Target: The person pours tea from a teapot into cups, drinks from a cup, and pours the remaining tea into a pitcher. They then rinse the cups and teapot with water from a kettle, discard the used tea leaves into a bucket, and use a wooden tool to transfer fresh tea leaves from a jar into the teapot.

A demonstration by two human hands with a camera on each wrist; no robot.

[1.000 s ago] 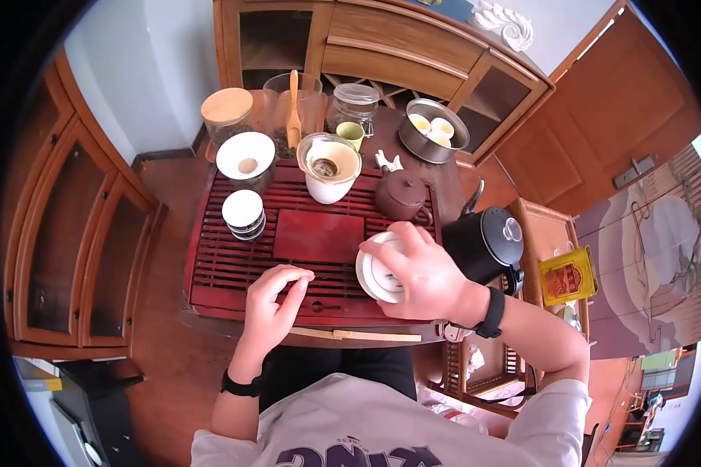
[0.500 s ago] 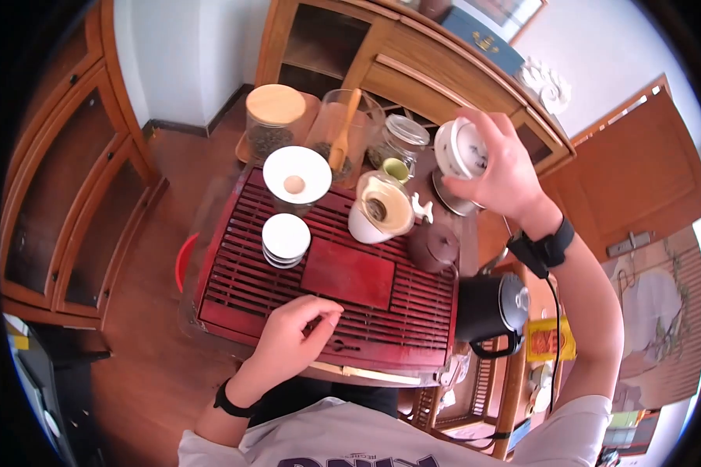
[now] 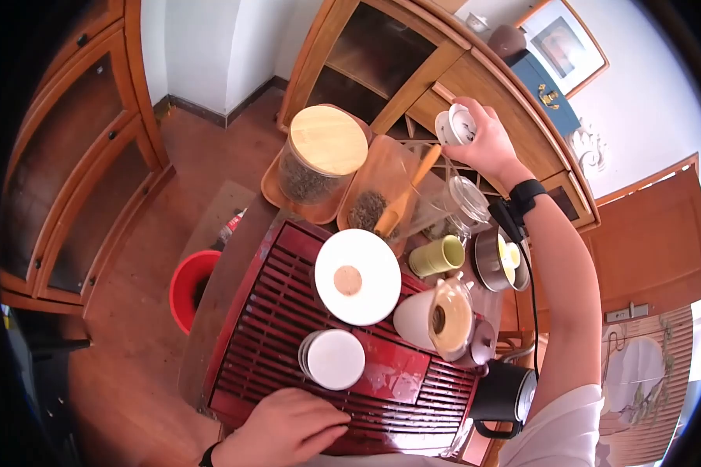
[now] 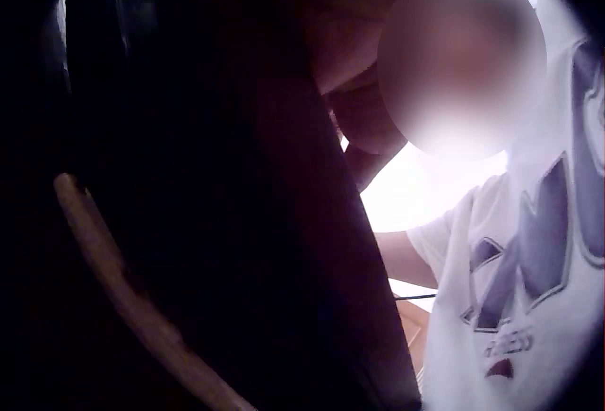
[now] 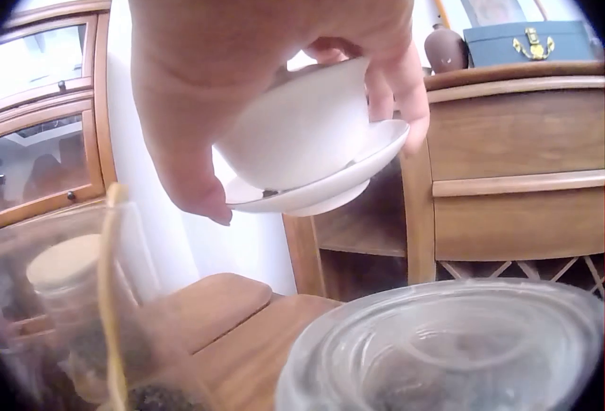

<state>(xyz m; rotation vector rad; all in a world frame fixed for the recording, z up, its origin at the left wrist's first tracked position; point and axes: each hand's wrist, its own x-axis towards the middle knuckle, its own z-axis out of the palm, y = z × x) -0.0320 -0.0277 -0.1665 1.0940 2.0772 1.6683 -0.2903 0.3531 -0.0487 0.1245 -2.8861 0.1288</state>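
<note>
In the head view the right hand (image 3: 487,146) holds a white lidded bowl (image 3: 461,124) on its saucer, raised beyond the glass jars. The right wrist view shows the thumb and fingers of the hand (image 5: 274,61) gripping the white bowl (image 5: 298,128) and saucer (image 5: 326,189), which are tilted. The left hand (image 3: 292,428) rests at the near edge of the slatted red tea tray (image 3: 269,342), fingers bent loosely, holding nothing visible. Close to it stand stacked white cups (image 3: 336,359).
Around the tray are a white funnel-like dish (image 3: 374,272), a strainer on a white pitcher (image 3: 417,319), a green cup (image 3: 436,255), a wooden-lidded jar (image 3: 327,140), a scoop (image 3: 397,210), a glass-lidded jar (image 3: 467,204), a metal bowl (image 3: 491,261) and a black kettle (image 3: 502,397). A red bin (image 3: 187,292) stands left.
The right hand has lifted the white bowl and saucer from the near right of the tray to beyond the jars. The head view has shifted; the left hand still lies near the tray's front.
</note>
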